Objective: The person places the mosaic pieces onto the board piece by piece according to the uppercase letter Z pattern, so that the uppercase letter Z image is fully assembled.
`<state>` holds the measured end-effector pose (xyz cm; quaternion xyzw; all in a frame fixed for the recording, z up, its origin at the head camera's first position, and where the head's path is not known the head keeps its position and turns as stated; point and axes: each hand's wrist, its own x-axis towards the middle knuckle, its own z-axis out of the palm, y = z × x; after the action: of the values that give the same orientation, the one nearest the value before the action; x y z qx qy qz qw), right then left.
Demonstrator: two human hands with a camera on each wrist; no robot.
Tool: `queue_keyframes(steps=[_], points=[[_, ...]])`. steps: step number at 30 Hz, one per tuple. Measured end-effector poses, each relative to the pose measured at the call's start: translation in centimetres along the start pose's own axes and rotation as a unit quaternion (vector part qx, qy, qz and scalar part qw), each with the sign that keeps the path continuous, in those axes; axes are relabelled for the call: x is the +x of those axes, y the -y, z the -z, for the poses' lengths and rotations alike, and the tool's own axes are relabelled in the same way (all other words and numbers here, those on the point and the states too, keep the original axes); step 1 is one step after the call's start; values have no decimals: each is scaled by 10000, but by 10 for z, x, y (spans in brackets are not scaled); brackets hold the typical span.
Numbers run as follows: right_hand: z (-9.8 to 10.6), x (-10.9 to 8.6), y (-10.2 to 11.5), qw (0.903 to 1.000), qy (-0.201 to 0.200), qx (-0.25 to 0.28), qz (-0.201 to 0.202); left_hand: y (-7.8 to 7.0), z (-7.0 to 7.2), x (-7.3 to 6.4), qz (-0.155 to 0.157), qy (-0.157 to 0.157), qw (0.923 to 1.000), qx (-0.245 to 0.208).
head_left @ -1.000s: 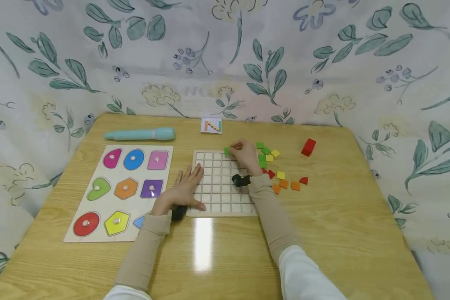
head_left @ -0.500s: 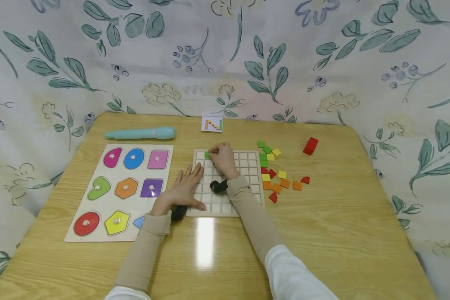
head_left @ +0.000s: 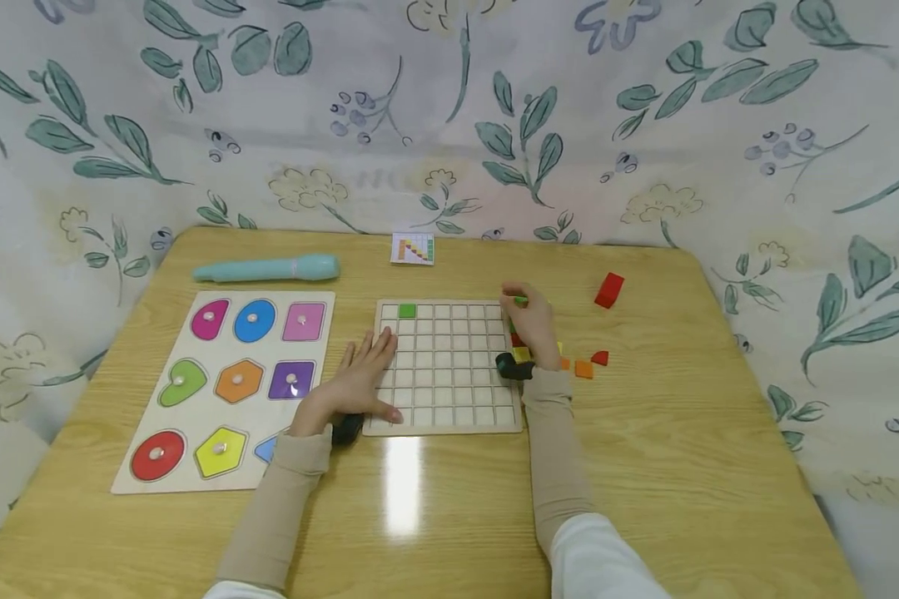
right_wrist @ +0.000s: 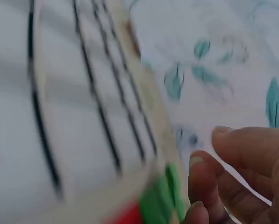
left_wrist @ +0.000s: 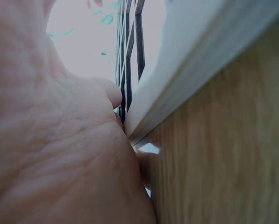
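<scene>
A white grid board (head_left: 449,388) lies flat on the table, with one green square tile (head_left: 407,310) in its top row near the left corner. My left hand (head_left: 355,378) rests on the board's left edge, fingers spread. The left wrist view shows its palm (left_wrist: 60,140) low beside the board's side. Past the board's right edge, my right hand (head_left: 532,323) hovers over loose tiles and hides several of them. The right wrist view shows its fingers (right_wrist: 244,144) loosely bent with nothing between them, close to green tiles (right_wrist: 158,200).
Orange tiles (head_left: 584,369) and a red quarter-round tile (head_left: 600,358) lie to the right, a red block (head_left: 609,290) farther back. A knobbed shape puzzle (head_left: 270,428) is at left, a teal pen-like stick (head_left: 265,269) behind it. A pattern card (head_left: 413,249) stands at the back.
My right hand carried a green tile leftward to the board's top row, let go of it there, and moved back right to the loose tiles. My left hand stayed on the board's edge.
</scene>
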<state>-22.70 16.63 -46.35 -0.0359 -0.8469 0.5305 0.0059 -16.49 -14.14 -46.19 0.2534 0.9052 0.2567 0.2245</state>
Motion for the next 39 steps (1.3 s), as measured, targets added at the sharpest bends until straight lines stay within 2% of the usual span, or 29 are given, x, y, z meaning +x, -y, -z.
queue_keyframes(steps=[3,6,10,16,19,22,27,29,32,35,39], points=[[17,0,-9,9985,160,-517,75,2,1,-2,25,28,10000,60],[24,1,-11,9943,425,-931,287,3,2,-2,31,-23,10000,40],[25,1,-5,9883,574,-1362,369,4,2,-1,34,-59,10000,19],[18,1,3,9772,757,-1981,87,3,1,-2,94,-13,10000,-21],[16,0,2,9799,656,-1881,-82,2,2,-3,80,-4,10000,-16],[15,-1,0,9855,315,-1658,-172,0,2,-2,39,8,10000,10],[8,-6,6,9910,-284,-1303,134,-5,2,-3,53,35,9999,83],[2,-8,12,9920,-393,-1174,253,-7,2,-3,55,28,9999,112],[-11,-9,21,9950,-330,-874,361,-11,1,-4,32,18,9999,163],[-29,-8,31,9970,-60,-659,405,-13,0,-3,18,39,9999,146],[-57,-1,41,9944,344,-784,619,-11,-1,-2,112,23,9999,128]])
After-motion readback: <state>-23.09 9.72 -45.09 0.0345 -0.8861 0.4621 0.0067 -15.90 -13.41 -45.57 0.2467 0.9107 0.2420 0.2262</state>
